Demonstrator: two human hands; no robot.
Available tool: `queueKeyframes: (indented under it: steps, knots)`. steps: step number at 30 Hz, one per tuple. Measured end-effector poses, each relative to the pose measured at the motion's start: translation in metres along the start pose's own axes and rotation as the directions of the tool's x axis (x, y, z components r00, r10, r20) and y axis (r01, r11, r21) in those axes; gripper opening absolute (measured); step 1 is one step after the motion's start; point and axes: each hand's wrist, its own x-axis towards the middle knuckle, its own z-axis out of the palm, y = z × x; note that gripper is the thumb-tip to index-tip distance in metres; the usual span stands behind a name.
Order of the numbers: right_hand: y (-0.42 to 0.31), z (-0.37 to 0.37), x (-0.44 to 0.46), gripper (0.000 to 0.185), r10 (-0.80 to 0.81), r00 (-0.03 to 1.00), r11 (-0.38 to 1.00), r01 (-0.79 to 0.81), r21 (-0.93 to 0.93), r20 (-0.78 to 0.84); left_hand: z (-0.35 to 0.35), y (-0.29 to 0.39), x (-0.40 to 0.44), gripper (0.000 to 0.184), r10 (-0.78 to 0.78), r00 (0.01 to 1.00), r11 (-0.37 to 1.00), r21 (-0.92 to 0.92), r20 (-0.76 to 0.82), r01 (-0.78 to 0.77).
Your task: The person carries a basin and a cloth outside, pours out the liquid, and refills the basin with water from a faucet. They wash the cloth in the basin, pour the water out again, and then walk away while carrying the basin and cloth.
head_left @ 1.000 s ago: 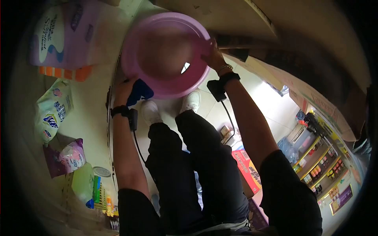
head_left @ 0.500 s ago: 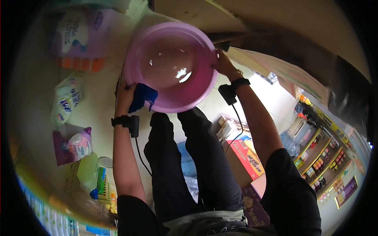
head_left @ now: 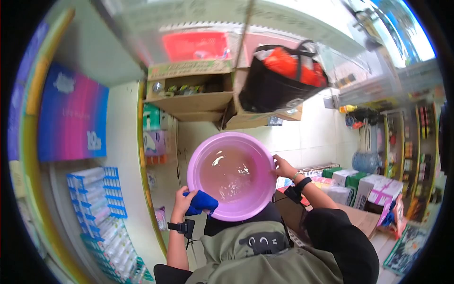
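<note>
A pink plastic basin [head_left: 265, 189] with cloudy water [head_left: 226, 173] in it is held in front of my body, above the floor. My left hand [head_left: 181, 202] is closed at the basin's near left rim, with a blue cloth [head_left: 202, 202] pinned there. The cloth hangs over the rim, and one edge reaches inside. On the other side my right hand [head_left: 283, 168] grips the right rim; its fingertips are partly hidden by the basin.
Beyond the basin stand open cardboard boxes [head_left: 198, 102] and a black bag [head_left: 269, 90] with red contents. Shelving [head_left: 144, 189] with packaged goods runs along my left. Several boxes [head_left: 357, 189] are stacked at my right, with a large water bottle [head_left: 366, 162] behind them.
My view has tilted up and now takes in the shelves and boxes ahead. The basin sits closer to my waist and covers my legs. Both hands keep their hold on it.
</note>
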Motion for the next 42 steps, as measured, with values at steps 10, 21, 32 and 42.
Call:
queueKeyframes:
  steps: [10, 21, 32, 42]
  knots:
    - [0.062, -0.137, -0.140, 0.042, -0.125, 0.848, 0.819, 0.381, 0.429, -0.514, 0.164, 0.148, -0.044, 0.017, 0.073, 0.991, 0.997, 0.005, 0.108, -0.074]
    - [0.180, -0.239, -0.182, 0.036, 0.306, 0.564, 0.827, 0.242, 0.508, -0.767, 0.366, 0.260, 0.036, 0.010, 0.083, 0.946, 0.938, 0.296, 0.312, -0.180]
    - [0.301, -0.387, -0.210, 0.026, 0.598, 0.260, 0.701, 0.290, 0.652, -0.758, 0.633, 0.338, 0.161, 0.021, 0.057, 0.811, 0.872, 0.367, 0.582, -0.324]
    - [0.361, -0.512, -0.218, 0.023, 0.746, 0.115, 0.592, 0.337, 0.732, -0.656, 0.809, 0.435, 0.223, 0.027, -0.125, 0.718, 0.871, 0.422, 0.684, -0.250]
